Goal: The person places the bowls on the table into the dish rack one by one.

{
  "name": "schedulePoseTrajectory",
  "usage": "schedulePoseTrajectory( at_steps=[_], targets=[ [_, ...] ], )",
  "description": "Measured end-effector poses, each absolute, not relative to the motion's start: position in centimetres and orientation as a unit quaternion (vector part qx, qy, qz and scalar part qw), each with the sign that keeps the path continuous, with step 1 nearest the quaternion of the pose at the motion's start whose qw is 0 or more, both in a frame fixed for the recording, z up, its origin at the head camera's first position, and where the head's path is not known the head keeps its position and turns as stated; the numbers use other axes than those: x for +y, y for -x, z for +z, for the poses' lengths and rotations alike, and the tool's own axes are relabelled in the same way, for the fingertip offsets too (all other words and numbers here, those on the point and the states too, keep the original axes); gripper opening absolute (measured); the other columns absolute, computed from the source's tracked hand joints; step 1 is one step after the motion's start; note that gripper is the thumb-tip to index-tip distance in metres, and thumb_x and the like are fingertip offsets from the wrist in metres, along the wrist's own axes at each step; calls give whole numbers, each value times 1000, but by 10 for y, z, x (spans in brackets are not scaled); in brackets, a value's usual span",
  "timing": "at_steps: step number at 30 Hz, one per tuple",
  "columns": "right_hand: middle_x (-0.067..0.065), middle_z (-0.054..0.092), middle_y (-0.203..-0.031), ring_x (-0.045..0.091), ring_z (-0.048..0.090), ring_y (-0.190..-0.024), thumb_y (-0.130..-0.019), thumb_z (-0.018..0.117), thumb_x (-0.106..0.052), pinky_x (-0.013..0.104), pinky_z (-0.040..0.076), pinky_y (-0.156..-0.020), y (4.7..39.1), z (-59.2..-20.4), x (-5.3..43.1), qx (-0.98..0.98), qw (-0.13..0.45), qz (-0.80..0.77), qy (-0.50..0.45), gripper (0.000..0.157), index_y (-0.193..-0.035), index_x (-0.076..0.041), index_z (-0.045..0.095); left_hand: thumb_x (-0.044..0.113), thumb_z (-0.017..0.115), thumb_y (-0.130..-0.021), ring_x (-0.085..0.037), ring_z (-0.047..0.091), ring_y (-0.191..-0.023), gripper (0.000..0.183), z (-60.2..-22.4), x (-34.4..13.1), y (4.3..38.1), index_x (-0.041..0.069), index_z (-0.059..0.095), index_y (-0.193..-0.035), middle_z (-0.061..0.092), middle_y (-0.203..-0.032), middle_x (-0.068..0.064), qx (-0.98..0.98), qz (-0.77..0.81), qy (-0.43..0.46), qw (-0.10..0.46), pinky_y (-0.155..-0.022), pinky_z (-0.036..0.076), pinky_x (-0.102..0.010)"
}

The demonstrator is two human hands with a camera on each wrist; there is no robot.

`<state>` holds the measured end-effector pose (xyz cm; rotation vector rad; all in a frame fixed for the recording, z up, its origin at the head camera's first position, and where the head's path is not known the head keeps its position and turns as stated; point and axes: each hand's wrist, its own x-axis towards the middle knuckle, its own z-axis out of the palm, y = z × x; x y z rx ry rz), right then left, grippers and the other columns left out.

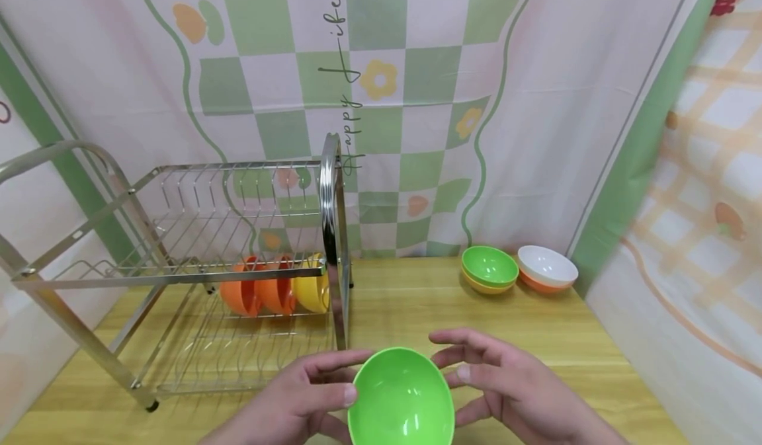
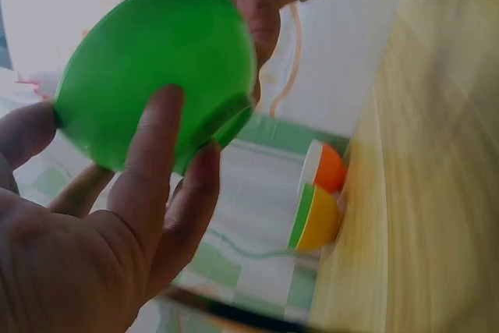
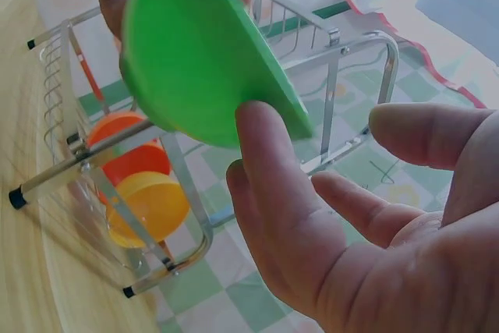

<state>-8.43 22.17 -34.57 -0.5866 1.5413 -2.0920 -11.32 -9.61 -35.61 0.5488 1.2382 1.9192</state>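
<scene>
A: Nearest item first. Where is the bowl (image 1: 401, 399)?

B: Off the table (image 1: 405, 309), between the hands, mouth tipped toward the head camera. The left hand (image 1: 306, 395) grips it, thumb at the rim, fingers against the outer wall. The right hand (image 1: 506, 375) has its fingers loosely spread at the opposite side, thumb off the bowl.

A: Principal risk?

B: A drop. The wall looks smooth and glossy, and I judge that the left hand bears most of the load. Should that pinch loosen, the right fingers may not catch the bowl.

A: Farther out?

B: The rack (image 1: 329, 213) stands near the left hand; a wide swing could knock its post and jar the orange bowls (image 1: 241, 296) and yellow bowl (image 1: 309, 293) on the lower tier. At the far right, a careless reach could tip the green-topped stack (image 1: 491, 266) or the white-topped stack (image 1: 546, 266) beside it.

A: What is obscured?

B: The head view's lower edge cuts off the bowl. In the right wrist view a fingertip overlaps its wall; whether it presses there, I cannot tell. The rack's upper bar crosses the bowls behind it. Each stack shows two colours; anything nested inside is hidden.
</scene>
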Motion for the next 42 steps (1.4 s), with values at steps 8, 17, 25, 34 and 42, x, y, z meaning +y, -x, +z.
schedulePoseTrajectory(
  at_steps=[8,17,25,34,42],
  targets=[
    [26,44,-133,42,54,-117,-103,50,-5,58,53,-85,90,-345,219,635,183,-735,150,43,-144,4,41,7,61,-98,-34,65,-100,45,-358,-127,115,4,53,-143,62,-121,-21,601,676,-236,355,-80,58,-45],
    [26,47,-130,41,56,-114,-96,64,-8,51,54,-89,104,-348,206,679,141,-713,104,53,-142,8,41,8,63,-97,-35,63,-95,45,-349,-171,117,5,55,-142,64,-112,-21,675,621,-233,325,-76,59,-41],
    [20,55,-131,34,59,-118,-93,70,-14,37,52,-94,117,-347,182,734,99,-657,142,56,-143,1,48,20,69,-95,-31,57,-101,50,-333,-197,117,15,56,-143,62,-114,-13,793,530,-183,238,-73,58,-41],
    [15,55,-137,34,54,-124,-92,73,-15,36,52,-94,124,-338,141,736,65,-645,194,59,-145,-9,49,34,75,-89,-24,58,-94,53,-328,-201,115,26,60,-139,65,-100,-3,877,443,-137,127,-66,51,-37],
    [10,55,-137,25,55,-124,-91,72,-7,37,47,-101,129,-331,107,733,2,-644,220,62,-148,-14,47,39,77,-87,-22,58,-92,52,-327,-203,116,28,62,-135,66,-96,-2,890,429,-105,112,-67,49,-39]
  ],
)
